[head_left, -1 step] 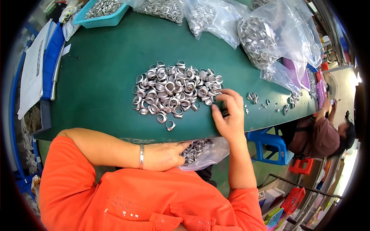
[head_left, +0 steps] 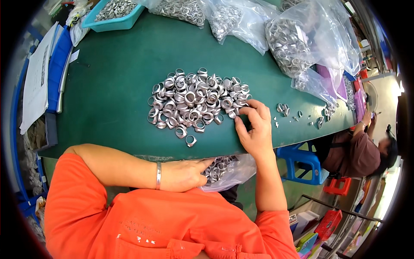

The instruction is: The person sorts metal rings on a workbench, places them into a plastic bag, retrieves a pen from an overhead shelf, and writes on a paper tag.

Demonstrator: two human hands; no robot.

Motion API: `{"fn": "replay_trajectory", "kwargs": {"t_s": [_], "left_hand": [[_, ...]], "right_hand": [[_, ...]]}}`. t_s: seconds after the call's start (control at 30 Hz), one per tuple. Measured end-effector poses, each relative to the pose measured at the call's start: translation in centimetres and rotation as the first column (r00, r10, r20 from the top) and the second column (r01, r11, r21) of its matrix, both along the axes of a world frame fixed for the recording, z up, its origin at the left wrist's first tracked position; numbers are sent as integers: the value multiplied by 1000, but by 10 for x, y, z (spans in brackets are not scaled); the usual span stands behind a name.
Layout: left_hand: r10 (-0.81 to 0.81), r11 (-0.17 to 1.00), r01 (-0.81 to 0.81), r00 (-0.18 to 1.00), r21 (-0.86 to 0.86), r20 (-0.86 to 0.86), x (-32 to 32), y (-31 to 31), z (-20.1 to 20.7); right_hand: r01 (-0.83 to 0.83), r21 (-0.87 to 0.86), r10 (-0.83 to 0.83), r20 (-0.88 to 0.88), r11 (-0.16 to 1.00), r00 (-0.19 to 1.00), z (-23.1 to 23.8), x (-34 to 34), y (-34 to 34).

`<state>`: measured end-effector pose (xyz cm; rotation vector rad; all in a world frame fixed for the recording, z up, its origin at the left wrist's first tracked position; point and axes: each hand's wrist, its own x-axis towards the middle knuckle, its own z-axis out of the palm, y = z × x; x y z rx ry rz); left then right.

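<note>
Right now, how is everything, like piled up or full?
Metal rings: loosely heaped on the green table
Lower clear bag: rings inside
Turquoise tub: uncovered, holding metal pieces
Large clear bag: bulging with rings
Silver bracelet: around the left wrist
Right hand: fingers bent, at the heap's edge
Left hand: touching the lower clear bag

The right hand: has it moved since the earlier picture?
Yes, slightly: the right hand has shifted left, toward the pile of metal rings, judged against the blue plastic stool, which stays in place.
</note>
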<state>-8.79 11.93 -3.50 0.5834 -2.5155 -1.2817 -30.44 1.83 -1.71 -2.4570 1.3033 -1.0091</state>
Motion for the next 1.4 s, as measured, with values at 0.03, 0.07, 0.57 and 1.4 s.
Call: {"fn": "replay_trajectory", "kwargs": {"t_s": [0.03, 0.07, 0.57, 1.4], "left_hand": [[6, 1000, -6, 1000, -7, -15, 0, 0, -1], [3, 1000, -3, 1000, -6, -15, 1, -1, -1], [-13, 1000, 13, 1000, 2, 6, 0, 0, 2], [0, 1000, -1, 1000, 21, 15, 1, 0, 1]], "right_hand": [[-8, -11, 8, 11, 1000, 1000, 1, 1, -1], [-4, -9, 5, 11, 1000, 1000, -1, 0, 0], [-330, 69, 323, 90, 942, 942, 13, -6, 31], [-234, 186, 261, -135, 954, 956, 11, -5, 14]]}}
